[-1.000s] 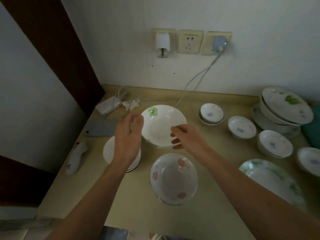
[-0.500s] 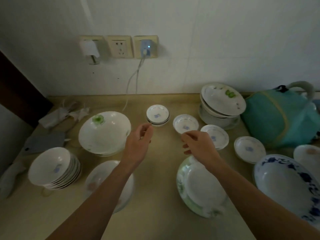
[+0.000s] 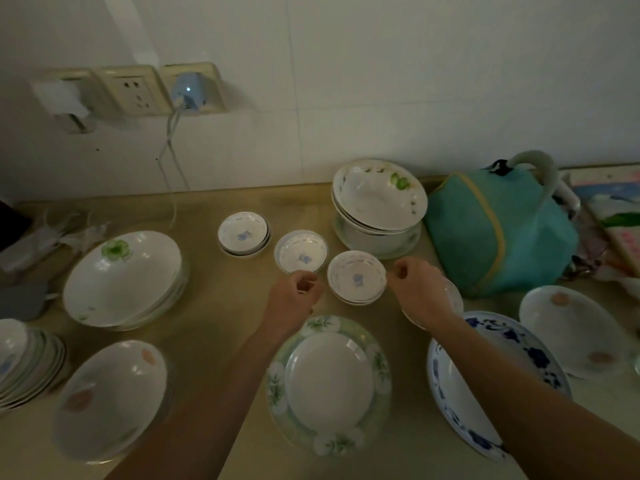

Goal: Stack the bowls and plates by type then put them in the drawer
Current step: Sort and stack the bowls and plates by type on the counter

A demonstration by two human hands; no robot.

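Note:
Several small white dishes with a blue mark sit mid-counter: a stack point(image 3: 244, 233), a single dish point(image 3: 301, 252) and a short stack point(image 3: 356, 277). My left hand point(image 3: 294, 297) hovers just left of that short stack, and my right hand point(image 3: 415, 289) just right of it. The fingers of both are loosely curled and hold nothing. Another small dish point(image 3: 455, 296) is mostly hidden under my right hand. Nearer me lie a green-rimmed plate point(image 3: 329, 382) and a blue-patterned plate point(image 3: 491, 375).
Stacked green-flower bowls point(image 3: 123, 278), a pink-spotted bowl point(image 3: 110, 400) and a bowl stack point(image 3: 24, 362) fill the left. Large stacked bowls point(image 3: 379, 202), a teal bag point(image 3: 498, 230) and another pink-spotted bowl point(image 3: 571, 330) stand on the right. A charger cable point(image 3: 171, 140) hangs from the wall sockets.
My view swung right from the green-flower bowl. Both hands moved away from it and came either side of the short stack of small dishes.

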